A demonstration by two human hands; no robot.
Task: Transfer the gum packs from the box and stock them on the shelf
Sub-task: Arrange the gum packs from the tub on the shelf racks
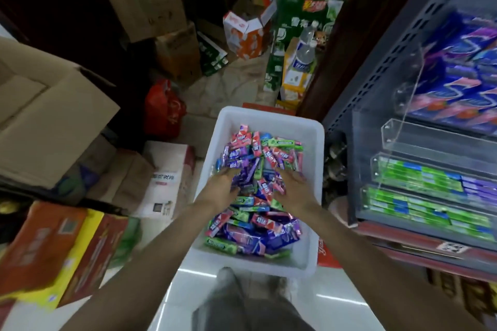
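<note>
Gum packs point(255, 191) in box point(317, 142); shelf point(430, 177) right; cartons point(48, 121) left

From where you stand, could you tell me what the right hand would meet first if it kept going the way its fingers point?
The right hand points forward and down into the white box, so it would likely meet the gum packs first; its fingers already seem to rest on them.

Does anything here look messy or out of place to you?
Mostly the white bin: its gum packs lie in a mixed, jumbled heap, unlike the neat green rows on the shelf. Cardboard boxes crowd the floor. Nothing looks spilled or damaged.
</note>
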